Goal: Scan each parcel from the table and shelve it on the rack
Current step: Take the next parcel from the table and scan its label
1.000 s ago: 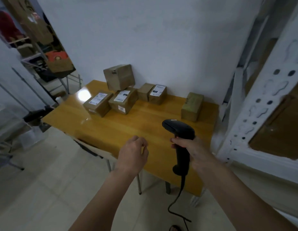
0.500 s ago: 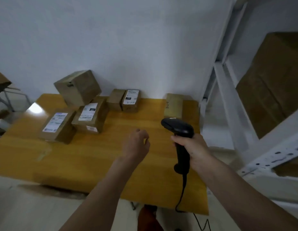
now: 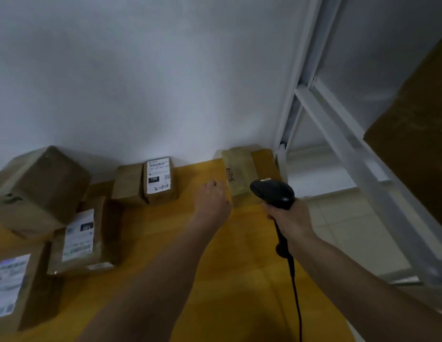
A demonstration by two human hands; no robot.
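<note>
Several brown cardboard parcels lie on the yellow wooden table. One taped parcel with handwriting on it sits at the table's far right corner. My left hand is stretched out just left of that parcel, fingers loosely bent, holding nothing; contact with it is unclear. My right hand grips the handle of a black barcode scanner, whose head hangs in front of the same parcel. The white metal rack stands right of the table.
A labelled parcel and a plain one stand by the wall. A big tilted box rests on two labelled parcels at left. The scanner cable hangs down. A large carton fills the rack shelf.
The view has closed in on the table. My left hand has reached forward to the far right parcel, and the scanner has moved up beside it.
</note>
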